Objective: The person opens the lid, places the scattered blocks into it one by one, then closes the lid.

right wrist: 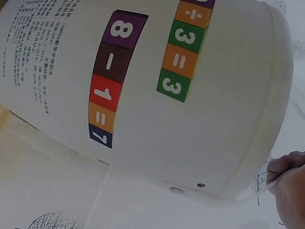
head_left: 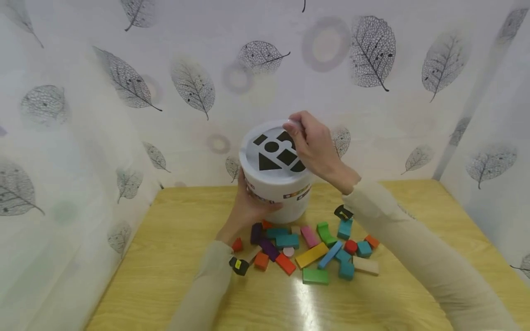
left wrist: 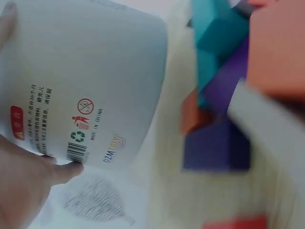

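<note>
Left hand [head_left: 250,204]: grips white bucket [head_left: 277,193], located against its palm | Right hand [head_left: 316,147]: pinches rim of slotted lid [head_left: 277,154], atop bucket | Coloured blocks [head_left: 311,255]: on table [head_left: 182,230], between left wrist and right forearm

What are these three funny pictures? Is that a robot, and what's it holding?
No robot here: these are a person's two bare hands. The wide picture comes from a camera on the person's head, looking forward and down. The other two come from cameras on the wrists, so everything looks close and tipped over.

The left hand holds the side of a round white bucket printed with colourful sums, like 8 - 1 = 7. The right hand grips the rim of its round white lid, which has dark shapes: a triangle, a circle and more.

On the yellowish wood-grain table lie small blocks in red, orange, yellow, green, blue, purple and pink.
</note>
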Demonstrator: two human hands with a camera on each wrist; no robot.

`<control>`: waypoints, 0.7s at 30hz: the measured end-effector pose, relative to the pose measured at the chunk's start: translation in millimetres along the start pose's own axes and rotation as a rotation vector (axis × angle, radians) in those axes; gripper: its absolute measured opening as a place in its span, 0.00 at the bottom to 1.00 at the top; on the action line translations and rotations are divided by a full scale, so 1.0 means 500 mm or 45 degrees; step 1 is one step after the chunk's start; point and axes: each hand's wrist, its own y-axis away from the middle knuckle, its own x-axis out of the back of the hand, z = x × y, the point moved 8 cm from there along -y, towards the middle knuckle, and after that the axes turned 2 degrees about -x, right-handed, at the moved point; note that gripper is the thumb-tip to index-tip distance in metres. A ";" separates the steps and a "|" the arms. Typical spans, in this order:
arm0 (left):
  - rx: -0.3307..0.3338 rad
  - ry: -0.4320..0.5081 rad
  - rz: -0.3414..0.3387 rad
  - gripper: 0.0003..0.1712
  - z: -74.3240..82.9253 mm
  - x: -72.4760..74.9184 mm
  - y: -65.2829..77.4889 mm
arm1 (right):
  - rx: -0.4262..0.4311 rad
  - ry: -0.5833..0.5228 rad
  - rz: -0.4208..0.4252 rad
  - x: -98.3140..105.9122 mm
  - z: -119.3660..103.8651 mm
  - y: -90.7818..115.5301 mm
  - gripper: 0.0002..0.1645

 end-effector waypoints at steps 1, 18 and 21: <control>0.013 -0.016 -0.003 0.83 0.003 0.013 0.006 | 0.001 -0.025 0.008 -0.003 -0.005 0.001 0.10; 0.078 -0.327 0.050 0.81 0.041 0.297 0.160 | -0.048 -0.462 -0.157 -0.195 -0.139 0.008 0.07; 0.087 -0.317 0.055 0.82 0.040 0.333 0.190 | -0.062 -0.512 -0.207 -0.232 -0.162 0.012 0.07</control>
